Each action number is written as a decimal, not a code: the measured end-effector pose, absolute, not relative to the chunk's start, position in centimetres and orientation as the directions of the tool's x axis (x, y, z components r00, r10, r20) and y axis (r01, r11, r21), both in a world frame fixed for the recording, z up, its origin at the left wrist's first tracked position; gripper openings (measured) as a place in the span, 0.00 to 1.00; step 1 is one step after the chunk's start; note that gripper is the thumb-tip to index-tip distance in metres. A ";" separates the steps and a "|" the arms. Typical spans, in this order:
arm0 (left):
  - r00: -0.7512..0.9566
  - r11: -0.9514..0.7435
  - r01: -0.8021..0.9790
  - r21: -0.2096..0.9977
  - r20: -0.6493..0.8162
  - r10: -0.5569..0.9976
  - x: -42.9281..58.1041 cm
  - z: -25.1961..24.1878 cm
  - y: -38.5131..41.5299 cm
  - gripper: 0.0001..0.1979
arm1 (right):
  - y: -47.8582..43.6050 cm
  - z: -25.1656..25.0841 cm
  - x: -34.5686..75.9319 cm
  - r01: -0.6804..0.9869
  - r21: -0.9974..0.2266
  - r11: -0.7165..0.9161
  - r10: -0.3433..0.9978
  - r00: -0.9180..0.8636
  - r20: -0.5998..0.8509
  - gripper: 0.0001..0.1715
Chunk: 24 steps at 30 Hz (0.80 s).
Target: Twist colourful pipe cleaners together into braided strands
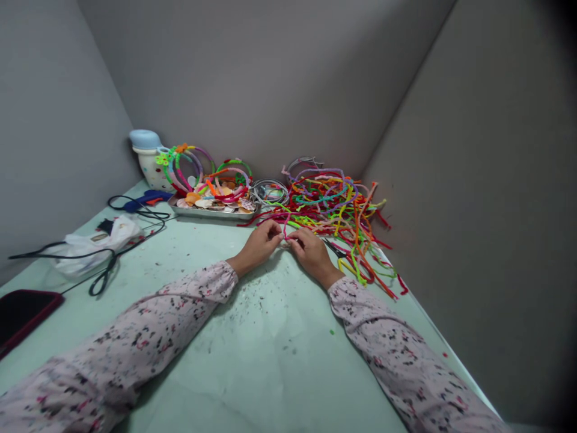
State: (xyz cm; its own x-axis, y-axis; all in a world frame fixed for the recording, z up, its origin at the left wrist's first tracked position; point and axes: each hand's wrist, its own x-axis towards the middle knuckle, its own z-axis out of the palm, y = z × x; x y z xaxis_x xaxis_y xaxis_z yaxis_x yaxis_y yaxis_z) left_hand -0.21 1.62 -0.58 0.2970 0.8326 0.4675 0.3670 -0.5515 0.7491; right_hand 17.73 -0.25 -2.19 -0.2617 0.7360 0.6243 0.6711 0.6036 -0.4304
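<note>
Between my fingertips, above the middle of the table, is a pink pipe cleaner [285, 226] with one end sticking up. My left hand [262, 245] pinches it from the left, fingers closed. From the right, my right hand [312, 252] is closed on the same pipe cleaner, its fingers curled inward. A small pale bit shows between the fingertips, too small to make out. Just beyond both hands lies a tangled heap of coloured pipe cleaners [333, 195]. Scissors with yellow and red handles [345, 261] rest by my right hand, partly under loose pipe cleaners.
A metal tray [211, 213] of shells and pipe-cleaner rings stands at the back, beside a white cup with a blue lid [151, 162]. Leftward lie a blue tool [146, 200], a black cable [110, 270], a white plastic bag [90, 249] and a phone [27, 319]. Walls enclose the table.
</note>
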 end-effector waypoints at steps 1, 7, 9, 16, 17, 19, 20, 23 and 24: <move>0.306 -0.570 0.355 0.741 0.484 0.820 -0.2 -0.7 1.7 0.03 | -0.2 -2.2 17.8 0.670 -0.436 0.601 0.737 -0.253 0.627 0.07; 0.361 -0.662 0.340 0.668 0.557 0.748 -0.3 -1.2 2.1 0.05 | -0.1 -2.3 17.9 0.671 -0.444 0.594 0.742 -0.243 0.625 0.07; 0.354 -0.658 0.339 0.672 0.557 0.751 -0.2 -1.3 2.1 0.05 | -0.1 -2.4 17.9 0.674 -0.441 0.593 0.742 -0.245 0.624 0.07; 0.325 -0.649 0.344 0.679 0.562 0.761 -0.3 -1.3 2.1 0.06 | -0.1 -2.4 17.9 0.677 -0.442 0.589 0.745 -0.244 0.620 0.07; 0.322 -0.646 0.345 0.681 0.561 0.763 -0.3 -1.3 2.1 0.06 | -0.1 -2.4 17.9 0.676 -0.442 0.590 0.745 -0.243 0.621 0.07; 0.316 -0.645 0.342 0.683 0.563 0.764 -0.3 -1.3 2.1 0.06 | -0.1 -2.4 17.9 0.672 -0.442 0.594 0.742 -0.244 0.625 0.07; 0.315 -0.648 0.339 0.682 0.566 0.762 -0.3 -1.3 2.1 0.06 | -0.1 -2.4 17.9 0.670 -0.443 0.596 0.740 -0.245 0.626 0.06; 0.314 -0.654 0.326 0.682 0.575 0.756 -0.2 -1.3 2.0 0.06 | -0.2 -2.4 17.8 0.673 -0.443 0.592 0.744 -0.244 0.622 0.07; 0.313 -0.653 0.326 0.684 0.573 0.757 -0.2 -1.3 2.0 0.06 | -0.2 -2.3 17.8 0.675 -0.443 0.590 0.745 -0.243 0.621 0.07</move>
